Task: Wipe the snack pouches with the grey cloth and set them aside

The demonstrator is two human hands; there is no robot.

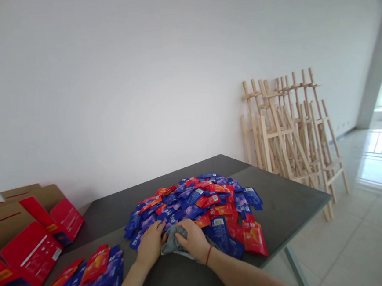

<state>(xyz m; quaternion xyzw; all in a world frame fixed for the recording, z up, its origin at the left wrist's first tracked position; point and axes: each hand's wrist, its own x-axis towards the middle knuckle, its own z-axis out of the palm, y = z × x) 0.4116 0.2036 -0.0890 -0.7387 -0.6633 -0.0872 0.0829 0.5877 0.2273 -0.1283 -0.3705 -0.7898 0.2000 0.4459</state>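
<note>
A crumpled grey cloth [172, 241] lies at the near edge of a big heap of red and blue packets [192, 200] on the dark table. My right hand [192, 240], with a red string round its wrist, presses down on the cloth with its fingers curled into it. On the cloth's left side, my left hand [151, 241] has thumb and fingers closed at its edge, right against the heap. Its fingertips are partly hidden among the blue packets.
A smaller stack of red and blue packets [92, 278] lies at the front left. Open red cardboard boxes [31, 257] stand left of it. The dark table [282, 206] ends at the right. Wooden easels [285, 131] lean against the white wall beyond.
</note>
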